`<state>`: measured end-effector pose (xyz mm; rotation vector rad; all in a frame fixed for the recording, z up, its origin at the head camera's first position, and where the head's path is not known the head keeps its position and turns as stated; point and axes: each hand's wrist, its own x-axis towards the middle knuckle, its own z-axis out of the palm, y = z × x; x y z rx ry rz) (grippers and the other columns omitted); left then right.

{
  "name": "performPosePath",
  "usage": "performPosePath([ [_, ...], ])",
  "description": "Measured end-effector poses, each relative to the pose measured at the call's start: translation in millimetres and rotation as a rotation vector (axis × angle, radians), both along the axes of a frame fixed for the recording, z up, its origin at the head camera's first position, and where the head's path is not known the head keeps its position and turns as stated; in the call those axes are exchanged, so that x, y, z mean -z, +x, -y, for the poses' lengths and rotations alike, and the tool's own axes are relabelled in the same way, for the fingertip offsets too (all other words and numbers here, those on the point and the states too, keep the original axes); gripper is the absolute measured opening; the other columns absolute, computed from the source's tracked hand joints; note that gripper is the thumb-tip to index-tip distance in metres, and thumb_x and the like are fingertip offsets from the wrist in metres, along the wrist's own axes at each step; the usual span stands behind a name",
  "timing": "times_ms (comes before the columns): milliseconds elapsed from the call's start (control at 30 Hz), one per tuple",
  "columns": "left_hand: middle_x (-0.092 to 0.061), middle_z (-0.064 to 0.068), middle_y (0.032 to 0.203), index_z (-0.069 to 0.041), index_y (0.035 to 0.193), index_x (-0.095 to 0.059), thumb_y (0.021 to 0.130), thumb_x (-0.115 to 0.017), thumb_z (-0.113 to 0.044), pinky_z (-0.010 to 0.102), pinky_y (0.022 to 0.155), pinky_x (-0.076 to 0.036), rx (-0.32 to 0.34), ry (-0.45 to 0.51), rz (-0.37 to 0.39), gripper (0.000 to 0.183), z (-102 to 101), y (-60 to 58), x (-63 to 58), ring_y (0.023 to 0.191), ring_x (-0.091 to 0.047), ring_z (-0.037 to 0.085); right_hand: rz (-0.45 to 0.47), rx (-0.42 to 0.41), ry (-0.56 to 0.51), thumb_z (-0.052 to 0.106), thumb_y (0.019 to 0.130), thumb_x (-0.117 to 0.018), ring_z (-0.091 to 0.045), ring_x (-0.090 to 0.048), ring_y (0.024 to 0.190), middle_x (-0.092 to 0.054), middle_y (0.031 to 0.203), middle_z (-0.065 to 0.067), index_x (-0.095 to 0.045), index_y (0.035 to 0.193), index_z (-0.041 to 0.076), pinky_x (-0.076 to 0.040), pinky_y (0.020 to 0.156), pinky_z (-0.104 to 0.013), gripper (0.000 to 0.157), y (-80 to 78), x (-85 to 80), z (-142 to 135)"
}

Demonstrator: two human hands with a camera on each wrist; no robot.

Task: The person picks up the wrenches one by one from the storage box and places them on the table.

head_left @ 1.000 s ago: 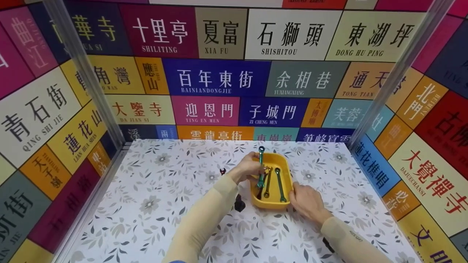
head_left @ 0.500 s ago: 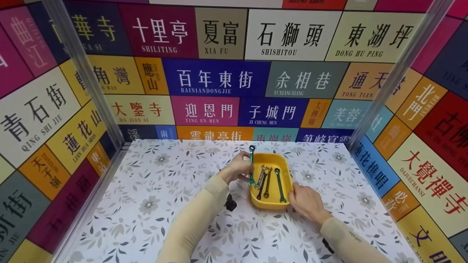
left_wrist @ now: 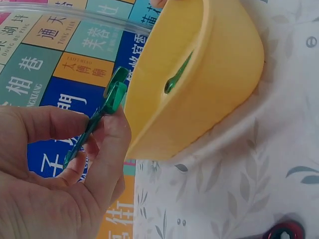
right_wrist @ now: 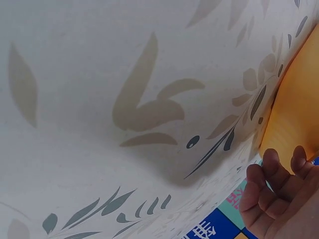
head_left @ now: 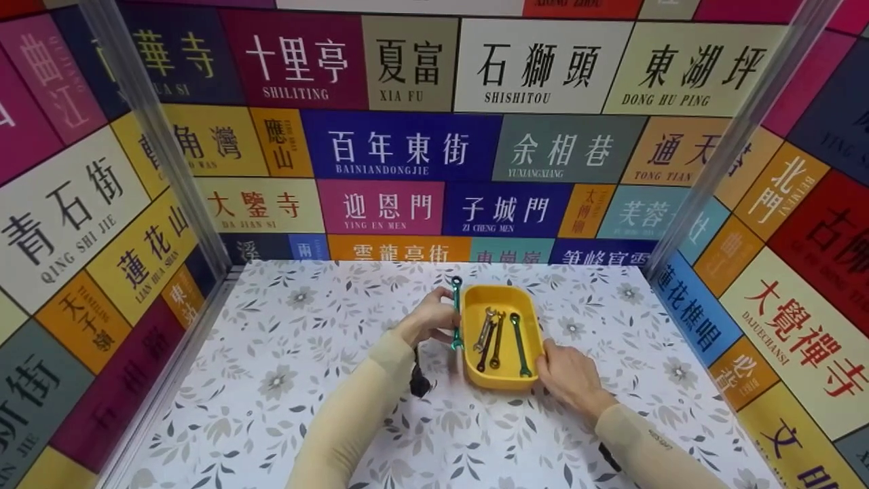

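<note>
My left hand (head_left: 429, 318) pinches a green combination wrench (head_left: 457, 297) upright between thumb and fingers, just outside the left wall of a yellow plastic bin (head_left: 502, 382). In the left wrist view the wrench's green end (left_wrist: 114, 97) sticks up past the fingertips. My right hand (head_left: 570, 372) grips the bin's right rim; in the right wrist view its curled fingers (right_wrist: 271, 172) meet the outer wall. Inside the bin lie another green wrench (head_left: 521, 345), a silver wrench (head_left: 485, 331) and a dark, gold-toned wrench (head_left: 497, 339), with one more dark wrench beside them.
A red ring end of a tool (left_wrist: 284, 231) lies on the table near my left hand, at the lower edge of the left wrist view. White cloth with a leaf pattern (head_left: 271, 407) covers the table. Panels with large characters (head_left: 400, 142) enclose its back and sides.
My left hand has lifted the green wrench out over the bin's left rim and moved left with it. The right hand stays on the bin, which has not moved.
</note>
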<state>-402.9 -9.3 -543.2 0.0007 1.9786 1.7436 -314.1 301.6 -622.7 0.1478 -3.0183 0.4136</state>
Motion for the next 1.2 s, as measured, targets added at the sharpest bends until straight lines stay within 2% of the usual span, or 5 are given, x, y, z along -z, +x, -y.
performPosePath([
  [367,-0.063,0.008,0.090,-0.010,0.144,-0.051,0.090,-0.066,0.003,0.036,0.066,-0.067,-0.037,-0.037,0.012,0.057,17,-2.9,6.9,0.078,-0.069,0.020,0.035,0.012,-0.002,0.032,0.112,-0.053,-0.022,-0.054,0.072,-0.059,0.081,-0.004,-0.061,0.108,0.013,-0.047,0.065,-0.040,0.021,-0.2,-0.7,0],
  [500,-0.064,0.010,0.102,-0.010,0.145,-0.051,0.091,-0.066,0.003,0.040,0.073,-0.069,-0.050,-0.031,0.025,0.057,23,-3.0,9.4,0.083,-0.071,0.022,0.031,0.016,0.002,0.031,0.112,-0.054,-0.023,-0.055,0.072,-0.059,0.081,-0.005,-0.062,0.109,0.012,-0.048,0.064,-0.040,0.021,0.6,0.9,0],
  [633,-0.064,0.010,0.107,-0.011,0.144,-0.052,0.090,-0.066,0.003,0.040,0.075,-0.069,-0.066,-0.037,0.036,0.058,29,-3.7,11.6,0.084,-0.071,0.021,-0.012,0.005,0.020,0.030,0.112,-0.055,-0.025,-0.055,0.072,-0.059,0.079,-0.006,-0.062,0.106,0.012,-0.048,0.064,-0.042,0.020,0.6,2.1,-1],
  [867,-0.063,0.008,0.097,-0.009,0.151,-0.047,0.091,-0.062,0.004,0.034,0.064,-0.065,-0.078,-0.020,0.039,0.064,44,-2.5,16.1,0.077,-0.067,0.018,-0.127,-0.019,0.083,0.025,0.107,-0.061,-0.030,-0.055,0.069,-0.059,0.076,-0.010,-0.061,0.097,0.009,-0.048,0.062,-0.048,0.020,-1.3,5.7,-1],
  [1200,-0.063,0.009,0.098,-0.009,0.146,-0.048,0.091,-0.064,0.003,0.031,0.063,-0.064,-0.135,-0.028,0.039,0.059,73,-0.8,23.5,0.084,-0.068,0.022,-0.147,-0.022,0.106,0.027,0.107,-0.061,-0.031,-0.055,0.073,-0.062,0.082,-0.012,-0.063,0.106,0.006,-0.048,0.066,-0.050,0.020,-2.7,6.1,-1],
])
